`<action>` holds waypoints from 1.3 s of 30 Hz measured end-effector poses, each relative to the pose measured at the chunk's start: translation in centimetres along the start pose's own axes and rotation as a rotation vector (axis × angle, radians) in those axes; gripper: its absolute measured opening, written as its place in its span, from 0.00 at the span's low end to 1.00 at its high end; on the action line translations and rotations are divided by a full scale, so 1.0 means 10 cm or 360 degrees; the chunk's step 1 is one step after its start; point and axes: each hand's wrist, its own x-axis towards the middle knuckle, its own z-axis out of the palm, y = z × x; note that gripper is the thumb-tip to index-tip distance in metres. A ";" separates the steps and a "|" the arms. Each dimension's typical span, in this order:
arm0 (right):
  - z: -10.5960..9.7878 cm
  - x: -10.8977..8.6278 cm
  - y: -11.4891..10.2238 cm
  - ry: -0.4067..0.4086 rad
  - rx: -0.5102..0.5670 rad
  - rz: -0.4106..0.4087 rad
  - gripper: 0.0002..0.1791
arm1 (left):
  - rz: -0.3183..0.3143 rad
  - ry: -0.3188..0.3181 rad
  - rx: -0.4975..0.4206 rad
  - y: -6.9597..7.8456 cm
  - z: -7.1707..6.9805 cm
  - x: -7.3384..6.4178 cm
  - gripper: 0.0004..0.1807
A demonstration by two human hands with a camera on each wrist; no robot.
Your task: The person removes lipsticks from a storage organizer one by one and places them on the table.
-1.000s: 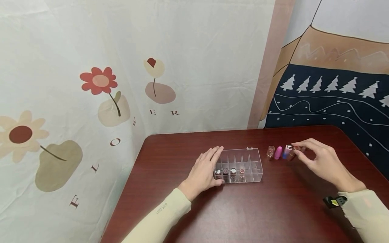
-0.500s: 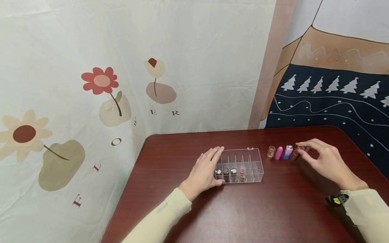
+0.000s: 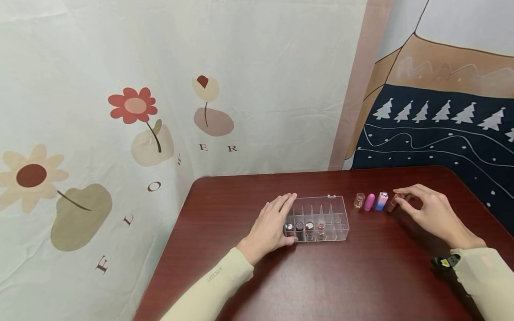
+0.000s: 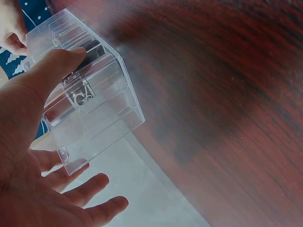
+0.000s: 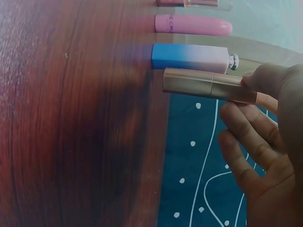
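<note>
In the head view my left hand [image 3: 268,224] grips the left end of a clear divided lipstick organizer [image 3: 339,218], thumb at the front and fingers toward the back. Several lipsticks [image 3: 309,227] stand in its front compartments. The left wrist view shows the thumb [image 4: 64,64] against the clear wall, with other fingers spread behind. My right hand [image 3: 431,214] pinches the upper end of a rose-gold lipstick [image 5: 189,84] between thumb and fingertips. This tube leans slightly, its lower end close to the table, right beside a blue-and-pink lipstick [image 5: 189,57].
Left of the held tube stand the blue-and-pink lipstick, a bright pink one [image 3: 369,202] and a clear-capped one [image 3: 359,202], in a row. They are on a dark red-brown table [image 3: 321,276]. Printed cloths [image 3: 281,89] hang behind and to the left of it.
My right hand has shifted slightly right with the rose-gold lipstick, which no longer overlaps the blue-and-pink one in the head view. The left hand and organizer stay put.
</note>
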 end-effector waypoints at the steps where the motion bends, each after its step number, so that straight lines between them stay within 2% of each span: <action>1: 0.00 0.00 0.01 -0.0011 -0.0005 0.0009 0.23 | 0.0001 0.0000 0.0002 0.00 0.00 0.00 0.76; 19: 0.04 0.01 0.08 -0.0079 -0.0024 0.0049 0.20 | -0.0010 -0.0010 -0.0008 0.00 0.02 0.00 0.77; 31: 0.05 0.02 0.12 -0.0080 -0.0009 0.0068 0.19 | -0.0027 -0.0045 0.0012 -0.01 0.04 0.00 0.78; 39: 0.05 0.04 0.12 -0.0101 -0.0008 0.0091 0.19 | -0.0022 -0.0026 0.0017 0.00 0.02 0.00 0.77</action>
